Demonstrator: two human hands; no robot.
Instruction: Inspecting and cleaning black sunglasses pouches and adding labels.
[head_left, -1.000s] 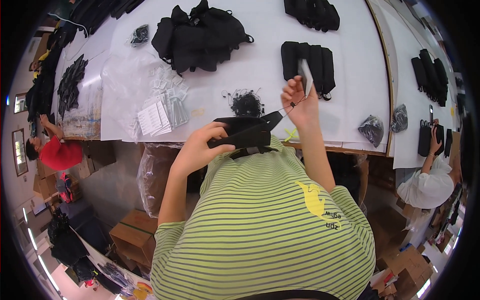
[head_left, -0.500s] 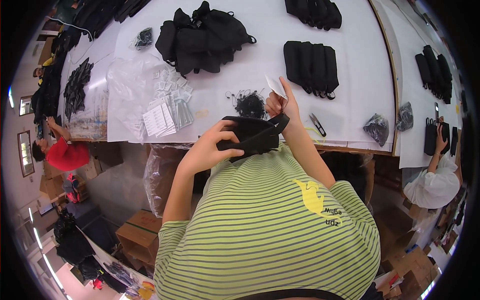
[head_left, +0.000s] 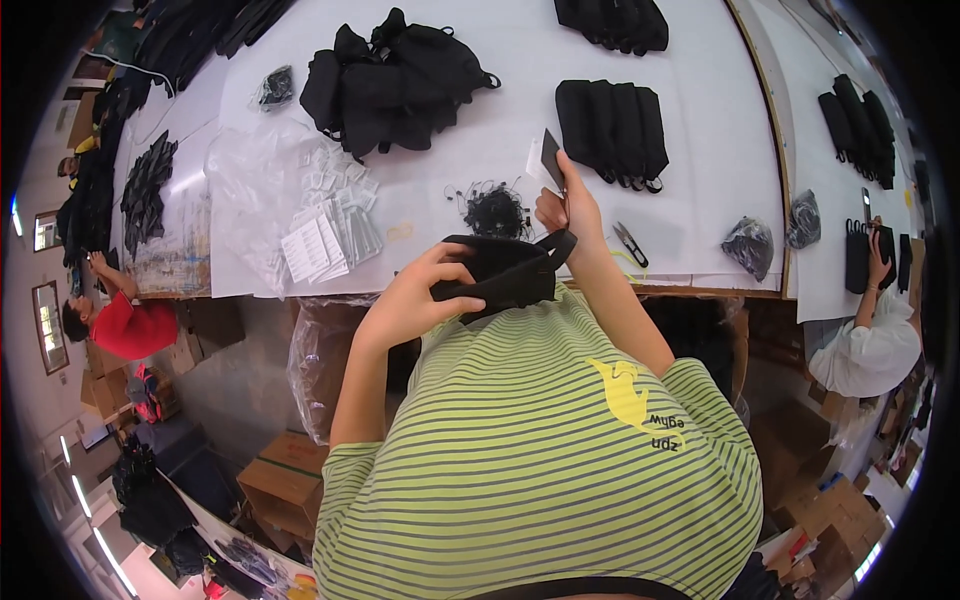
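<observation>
My left hand (head_left: 422,295) grips the rim of a small black fabric bag (head_left: 508,278), thumb on the near side and fingers reaching over its open mouth. The bag rests against my striped shirt at the table's front edge, its loop strap (head_left: 562,248) standing up beside my right wrist. Raised above the strap, my right hand (head_left: 572,212) pinches a hang tag (head_left: 551,162), with a black face and a white card showing side by side. A thin dark cord seems to run down from the tag; its end is hidden. Nearby lies a tangle of black tag strings (head_left: 495,210).
White cards (head_left: 318,243) lie left beside clear plastic (head_left: 242,200). Black-handled thread snips (head_left: 631,245) lie right, near a bagged dark bundle (head_left: 748,248). Farther back are a heap of black bags (head_left: 395,85) and a row of them (head_left: 612,130). Co-workers stand at both sides.
The tag in my right hand has turned, so a black face now shows beside the white one. My left hand and the bag stay nearly still; the view has shifted slightly.
</observation>
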